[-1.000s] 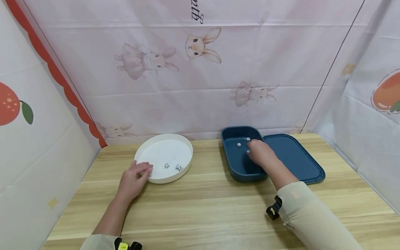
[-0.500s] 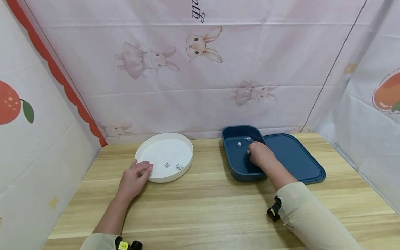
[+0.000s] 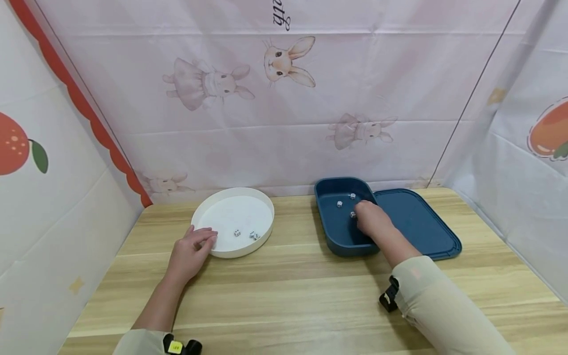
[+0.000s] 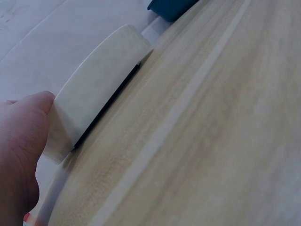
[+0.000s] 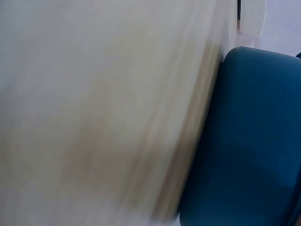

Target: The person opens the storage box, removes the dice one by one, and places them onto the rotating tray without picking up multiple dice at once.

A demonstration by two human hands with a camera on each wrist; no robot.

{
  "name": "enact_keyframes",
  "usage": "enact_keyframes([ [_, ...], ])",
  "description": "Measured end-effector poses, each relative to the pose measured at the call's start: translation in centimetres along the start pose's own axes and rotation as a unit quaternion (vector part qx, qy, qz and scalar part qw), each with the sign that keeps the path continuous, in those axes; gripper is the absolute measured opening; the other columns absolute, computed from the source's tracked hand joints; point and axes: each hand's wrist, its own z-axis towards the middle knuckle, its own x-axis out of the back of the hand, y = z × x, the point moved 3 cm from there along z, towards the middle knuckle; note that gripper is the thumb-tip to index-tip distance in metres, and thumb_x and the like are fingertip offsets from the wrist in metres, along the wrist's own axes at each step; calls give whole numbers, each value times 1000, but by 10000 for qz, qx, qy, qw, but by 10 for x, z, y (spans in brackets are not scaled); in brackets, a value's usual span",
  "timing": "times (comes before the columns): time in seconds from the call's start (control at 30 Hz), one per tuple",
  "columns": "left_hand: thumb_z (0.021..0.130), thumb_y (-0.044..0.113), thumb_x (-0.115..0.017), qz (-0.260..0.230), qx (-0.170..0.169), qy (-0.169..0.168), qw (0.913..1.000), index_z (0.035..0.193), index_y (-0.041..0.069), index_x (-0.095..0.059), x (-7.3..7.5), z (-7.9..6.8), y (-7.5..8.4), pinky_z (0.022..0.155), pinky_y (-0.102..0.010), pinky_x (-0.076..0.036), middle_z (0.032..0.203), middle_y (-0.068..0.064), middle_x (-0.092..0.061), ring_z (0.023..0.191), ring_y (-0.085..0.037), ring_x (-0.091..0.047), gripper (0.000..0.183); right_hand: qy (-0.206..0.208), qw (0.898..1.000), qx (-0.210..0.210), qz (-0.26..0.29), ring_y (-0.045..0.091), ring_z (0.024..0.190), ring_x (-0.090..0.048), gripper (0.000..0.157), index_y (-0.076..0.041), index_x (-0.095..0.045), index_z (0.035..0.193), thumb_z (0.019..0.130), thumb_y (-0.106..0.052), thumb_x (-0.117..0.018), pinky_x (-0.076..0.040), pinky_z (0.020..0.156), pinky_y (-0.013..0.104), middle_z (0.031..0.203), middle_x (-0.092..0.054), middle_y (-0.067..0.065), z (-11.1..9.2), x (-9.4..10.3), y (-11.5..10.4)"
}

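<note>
1. three dice show inside the blue box, well spread out; the nearest die lies just beside the right hand's fingers.
2. that hand reaches down over the box's right wall with its fingers bent; their tips are hidden, so i cannot tell whether they pinch a die.
3. to take a die well, i'd judge, thumb and forefinger should meet on opposite side faces, low down, without nudging its neighbours; the high wall favours coming in from above.
4. being cubes, the dice have no long axis and point nowhere in particular; their upper pips are too small to read.
5. the box's long axis runs away from the person, slightly slanted, its far end near the backdrop.
6. beside the box, on the right, the blue lid lies flat.
7. well to the left stands the round white tray, with a lone die and a tight cluster of dice.
8. the left hand rests on the tray's rim, fingers relaxed, close together.
9. everything stands on the wooden table.
</note>
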Motion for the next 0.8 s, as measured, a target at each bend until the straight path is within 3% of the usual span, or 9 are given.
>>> enact_keyframes([
  [0.2,88,7,-72,15,36,13,10000,96,3,-77,2,1,2,117,-55,-31,101,-12,-76,106,-31,-69,10,96,9996,133,211,32,97,-65,20,1,-71,105,94,1,-54,-56,78,47,110,-66,21,3,0,0],
  [0.43,89,7,-72,5,49,-21,10000,97,3,-77,2,0,0,116,-56,-31,101,-13,-75,106,-33,-69,11,-21,9982,229,545,32,98,-68,19,1,-73,107,91,-8,-66,-58,83,49,109,-71,19,6,2,0],
  [0.63,89,8,-72,-23,49,-43,10000,97,2,-77,1,1,0,117,-56,-30,101,-12,-76,107,-33,-69,11,24,9985,161,527,19,72,-61,12,-5,-73,90,92,-17,-68,-52,66,37,88,-69,9,8,0,2],
  [0.8,90,10,-71,4,93,-60,9999,98,3,-77,0,0,-2,117,-54,-30,101,-11,-76,107,-32,-68,12,88,9986,190,493,15,61,-56,19,-8,-71,79,92,-21,-69,-48,58,32,72,-64,4,8,0,1],
])
